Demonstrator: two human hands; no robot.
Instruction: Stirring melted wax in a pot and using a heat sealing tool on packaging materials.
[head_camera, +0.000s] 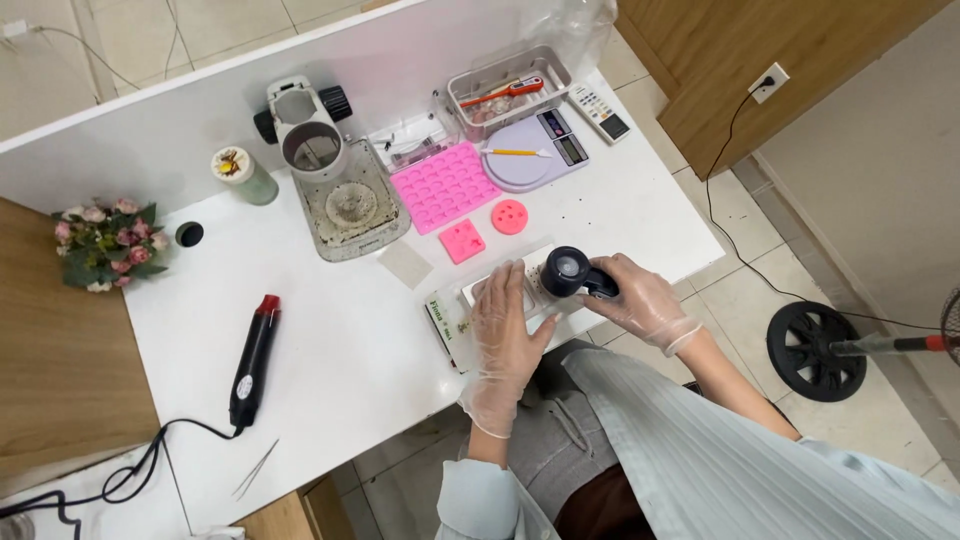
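Note:
My right hand (640, 298), in a clear glove, grips a black handheld magnifier (567, 271) by its handle and holds it over a flat white tray (500, 275) near the table's front edge. My left hand (503, 325), also gloved, lies flat on that tray with fingers spread, beside the lens. Under the tray lies a flat box with a green and white side (441, 318). What sits under the lens is hidden.
A black heat gun (254, 360) and tweezers (256, 468) lie at the left. Behind the tray are pink silicone moulds (443, 184), a small pink square (462, 241) and disc (509, 216), a digital scale (535, 150), a metal tray (510, 88), a microscope stand (335, 185) and artificial flowers (105, 243).

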